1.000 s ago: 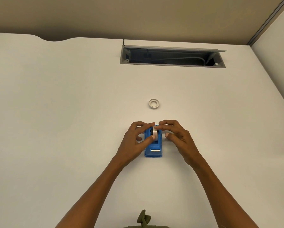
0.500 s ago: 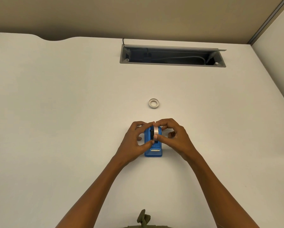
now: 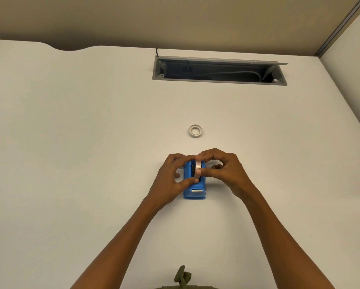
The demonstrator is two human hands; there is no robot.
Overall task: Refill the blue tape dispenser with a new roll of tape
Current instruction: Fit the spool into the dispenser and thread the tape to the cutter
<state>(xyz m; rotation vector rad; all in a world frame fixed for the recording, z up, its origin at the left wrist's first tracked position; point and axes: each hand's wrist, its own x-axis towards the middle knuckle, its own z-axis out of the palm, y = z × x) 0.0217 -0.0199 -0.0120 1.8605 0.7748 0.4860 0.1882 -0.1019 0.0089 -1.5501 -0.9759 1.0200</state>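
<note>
A white counter (image 3: 91, 142) is carrying a blue plastic tape dispenser (image 3: 194, 189) near its middle. The left hand (image 3: 170, 180) is gripping the dispenser's side; the right hand (image 3: 227, 172) is pinching the white tape roll (image 3: 197, 168) sitting in it. A spare white ring-shaped roll (image 3: 195, 131) is lying just beyond.

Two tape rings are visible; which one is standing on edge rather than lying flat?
The tape roll in the blue dispenser, pinched by the right hand, stands on edge. The other ring lies flat on the desk, farther away, untouched.

an office: a white desk (image 3: 91, 142) with an open cable tray (image 3: 219, 71), backed by partition panels (image 3: 175, 19).
</note>
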